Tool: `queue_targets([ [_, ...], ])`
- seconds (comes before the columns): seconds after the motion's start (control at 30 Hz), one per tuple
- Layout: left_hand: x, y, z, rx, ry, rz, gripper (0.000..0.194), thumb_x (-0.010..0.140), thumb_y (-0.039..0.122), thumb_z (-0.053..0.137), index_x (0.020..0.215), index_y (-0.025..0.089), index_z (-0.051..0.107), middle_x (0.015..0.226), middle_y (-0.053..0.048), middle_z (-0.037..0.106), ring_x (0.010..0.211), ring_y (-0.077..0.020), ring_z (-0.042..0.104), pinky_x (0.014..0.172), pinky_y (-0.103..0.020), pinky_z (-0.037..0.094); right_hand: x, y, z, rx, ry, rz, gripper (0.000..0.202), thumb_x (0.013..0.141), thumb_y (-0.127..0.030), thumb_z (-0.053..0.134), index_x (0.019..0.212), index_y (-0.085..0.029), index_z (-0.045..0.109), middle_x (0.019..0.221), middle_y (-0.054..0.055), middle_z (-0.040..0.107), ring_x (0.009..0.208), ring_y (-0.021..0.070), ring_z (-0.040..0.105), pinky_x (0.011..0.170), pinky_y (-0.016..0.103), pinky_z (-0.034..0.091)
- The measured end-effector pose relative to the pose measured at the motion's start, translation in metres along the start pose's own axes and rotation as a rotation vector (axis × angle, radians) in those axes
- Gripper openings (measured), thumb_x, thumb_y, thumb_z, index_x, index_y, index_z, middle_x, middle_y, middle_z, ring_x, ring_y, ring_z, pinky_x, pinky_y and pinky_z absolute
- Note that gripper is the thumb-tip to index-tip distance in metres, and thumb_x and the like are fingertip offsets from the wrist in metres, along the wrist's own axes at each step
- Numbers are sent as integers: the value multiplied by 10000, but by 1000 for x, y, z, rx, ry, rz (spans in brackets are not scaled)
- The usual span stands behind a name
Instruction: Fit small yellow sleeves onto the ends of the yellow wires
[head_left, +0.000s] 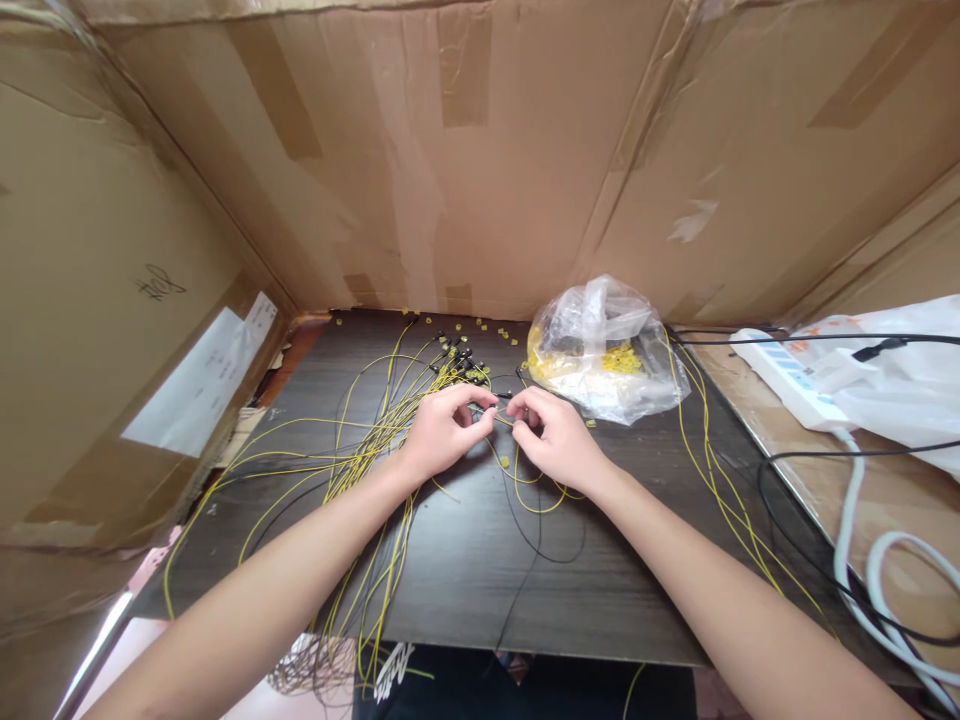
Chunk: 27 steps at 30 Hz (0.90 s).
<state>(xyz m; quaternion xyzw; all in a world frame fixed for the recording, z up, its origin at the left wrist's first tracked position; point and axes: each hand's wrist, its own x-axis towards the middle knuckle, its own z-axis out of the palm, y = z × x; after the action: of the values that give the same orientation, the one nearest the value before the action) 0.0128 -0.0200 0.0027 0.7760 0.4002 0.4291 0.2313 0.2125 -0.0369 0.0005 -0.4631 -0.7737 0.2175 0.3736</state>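
Note:
My left hand is closed in a pinch above the dark table, thumb and forefinger pressed together on a small dark end of a thin wire. Close beside it, my right hand pinches the same thin wire, with only a narrow gap between the two hands. Yellow wire and black wire loop down below my hands onto the table. The exact shape of the held end is too small to make out. Behind my left hand lies a bundle of yellow wires with black tips.
Small yellow pieces are scattered at the back of the table. A clear plastic bag of yellow pieces stands behind my right hand. Cardboard walls enclose the back and sides. A power strip with cables lies at right.

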Motion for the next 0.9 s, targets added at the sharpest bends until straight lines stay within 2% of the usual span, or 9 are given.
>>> queue_targets([
  [0.17,0,-1,0,6,17,6,111,844,187,692,943,182,739,844,-6,762,529,-79,576,587,-213,512,1,-12,-12,-60,-183,-74,147,729,-90,599,818,-207,605,738,-16,575,733,168,524,764,325,364],
  [0.4,0,0,1,5,28,-19,110,844,184,691,946,179,733,839,-5,758,530,-81,587,598,-217,523,-3,-23,-14,-168,-366,-117,95,778,-120,682,815,-206,671,790,2,650,831,190,577,795,344,294],
  [0.5,0,1,0,12,19,-18,102,845,178,688,939,178,729,836,-1,758,527,-80,590,600,-216,524,-4,-22,-10,-201,-397,-115,64,830,-145,686,807,-205,685,791,6,655,831,189,575,792,348,286],
  [0.67,0,1,0,1,23,5,104,841,170,687,939,173,723,845,-4,759,525,-76,586,587,-210,515,-3,-20,-8,-172,-316,-72,60,867,-149,672,836,-199,658,882,29,716,885,211,586,829,370,332],
  [0.77,-1,2,0,-4,25,10,98,843,185,690,934,172,722,836,-6,756,522,-77,583,581,-212,514,-1,-17,-9,-108,-201,-8,43,893,-177,650,875,-210,672,848,24,717,808,194,597,816,370,386],
  [0.9,-1,3,0,-13,7,24,88,845,191,690,926,175,720,819,-3,750,515,-73,576,575,-209,504,1,-14,-8,15,-36,90,66,907,-221,635,919,-222,700,818,18,709,734,177,614,719,329,444],
])
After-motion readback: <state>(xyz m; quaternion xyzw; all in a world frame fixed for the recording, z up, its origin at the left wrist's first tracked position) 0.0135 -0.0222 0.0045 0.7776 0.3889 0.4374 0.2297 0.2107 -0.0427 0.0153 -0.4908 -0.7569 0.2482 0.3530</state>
